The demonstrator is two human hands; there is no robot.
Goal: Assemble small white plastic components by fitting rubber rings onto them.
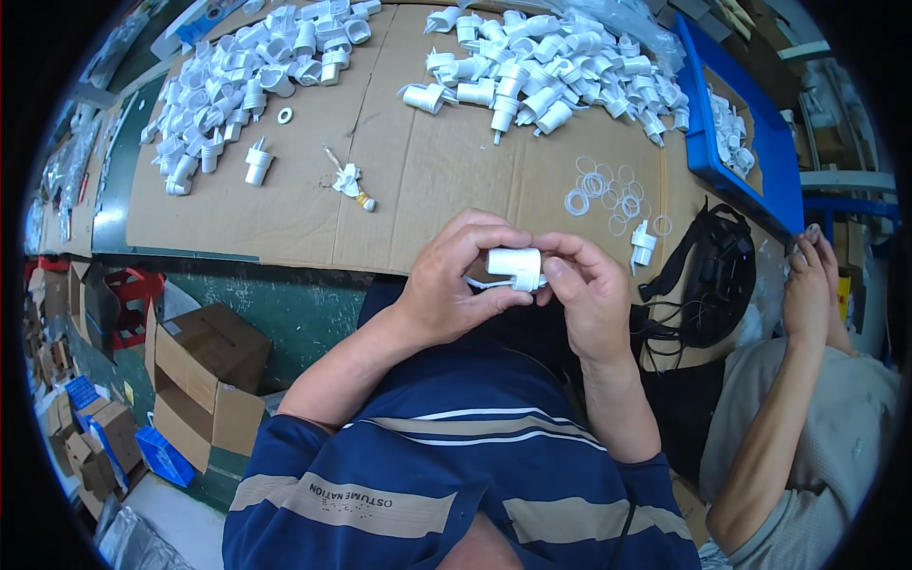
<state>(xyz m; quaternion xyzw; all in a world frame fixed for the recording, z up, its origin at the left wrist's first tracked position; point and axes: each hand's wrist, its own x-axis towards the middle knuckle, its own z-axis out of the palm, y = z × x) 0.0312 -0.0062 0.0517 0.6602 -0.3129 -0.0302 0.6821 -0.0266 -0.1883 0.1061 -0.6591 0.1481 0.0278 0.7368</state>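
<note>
A white plastic cylindrical fitting with a thin side strap is held between both hands, above the near edge of the table. My left hand grips its left end, thumb below and fingers above. My right hand pinches the collar at its right end with thumb and fingers. Beyond the right hand, several thin clear rings lie loose on the cardboard. Near them rests a small white fitting with a stem. A tool-like piece wrapped in white, with a yellowish part, lies beyond the left hand.
Piles of white fittings cover the back left and back right of the cardboard sheet. A blue tray holds white parts. A black strapped bag lies right. A co-worker's arm is beside me; cardboard boxes stand left.
</note>
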